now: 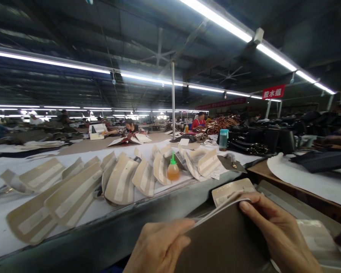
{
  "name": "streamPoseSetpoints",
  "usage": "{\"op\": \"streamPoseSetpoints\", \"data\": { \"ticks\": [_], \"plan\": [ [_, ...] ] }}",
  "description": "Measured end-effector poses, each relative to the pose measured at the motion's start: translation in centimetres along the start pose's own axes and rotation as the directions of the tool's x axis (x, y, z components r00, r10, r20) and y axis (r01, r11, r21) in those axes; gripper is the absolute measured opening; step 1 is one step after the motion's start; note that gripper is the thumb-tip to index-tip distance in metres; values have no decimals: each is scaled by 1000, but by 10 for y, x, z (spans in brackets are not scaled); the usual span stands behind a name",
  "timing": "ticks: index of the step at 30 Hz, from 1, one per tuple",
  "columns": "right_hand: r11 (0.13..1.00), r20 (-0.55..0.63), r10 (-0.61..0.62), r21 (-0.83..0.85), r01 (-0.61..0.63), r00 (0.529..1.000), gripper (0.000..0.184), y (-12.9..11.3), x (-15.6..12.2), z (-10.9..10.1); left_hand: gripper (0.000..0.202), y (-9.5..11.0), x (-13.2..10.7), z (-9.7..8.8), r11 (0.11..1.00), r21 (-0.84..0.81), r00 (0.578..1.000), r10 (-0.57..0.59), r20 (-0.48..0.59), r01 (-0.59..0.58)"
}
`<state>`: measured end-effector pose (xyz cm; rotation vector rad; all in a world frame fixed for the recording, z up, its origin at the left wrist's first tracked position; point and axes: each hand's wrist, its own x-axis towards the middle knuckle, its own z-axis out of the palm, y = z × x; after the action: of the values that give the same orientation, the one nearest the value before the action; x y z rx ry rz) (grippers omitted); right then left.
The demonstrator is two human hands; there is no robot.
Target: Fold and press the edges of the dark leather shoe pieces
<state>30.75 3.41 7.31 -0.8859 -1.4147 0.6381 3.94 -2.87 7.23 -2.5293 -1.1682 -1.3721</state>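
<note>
A dark brown leather-like panel (221,239) with pale layers along its top edge is between my two hands, low in the view. My left hand (161,242) grips its left edge, index finger stretched along the pale layers and thumb below. At the upper right corner, my right hand (278,227) pinches the panel between thumb and fingers. Just behind that corner a beige curved piece (233,189) shows. Another pale piece (318,239) lies right of my right hand. The panel's lower part runs out of view.
Several curved beige pieces (121,180) stand along the white-covered table (2,242). Among them is a squeeze bottle (173,172) with amber liquid and a green nozzle. Behind are a blue-lidded cup (223,140), stacked black pieces (267,138) and a metal post (173,100). People work farther back.
</note>
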Motion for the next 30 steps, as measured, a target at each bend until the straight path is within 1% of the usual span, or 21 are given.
{"op": "streamPoseSetpoints", "data": {
  "ticks": [3,6,9,11,12,16,19,23,27,30],
  "plan": [
    [998,-27,-27,-53,26,999,32,0,0,0,32,1,1,0,1000,6,1000,-6,0,6],
    [992,-53,-79,-107,73,995,29,-2,-3,3,30,3,3,-2,998,-62,997,-13,77,18],
    [969,-54,-184,-175,172,981,20,-4,-8,5,22,5,8,-1,993,-32,978,-103,183,111],
    [948,-25,-248,-214,237,968,14,-6,-12,7,22,8,12,4,988,4,966,-154,209,157],
    [940,-13,-266,-223,257,964,12,-8,-14,7,21,10,14,8,987,9,967,-158,200,159],
    [935,-5,-289,-215,281,957,11,-13,-16,8,17,14,22,26,995,-8,987,-99,125,101],
    [936,14,-290,-204,286,957,12,-13,-13,5,19,15,25,33,997,-32,993,-70,100,73],
    [937,60,-290,-185,296,955,13,-14,-13,4,21,18,26,32,998,-40,991,-51,126,57],
    [930,92,-316,-166,327,944,15,-25,-16,7,15,24,31,38,996,-41,987,-68,147,75],
    [920,194,-339,-135,367,921,22,-35,-15,5,18,25,32,48,992,-72,986,-94,136,104]
  ]
}}
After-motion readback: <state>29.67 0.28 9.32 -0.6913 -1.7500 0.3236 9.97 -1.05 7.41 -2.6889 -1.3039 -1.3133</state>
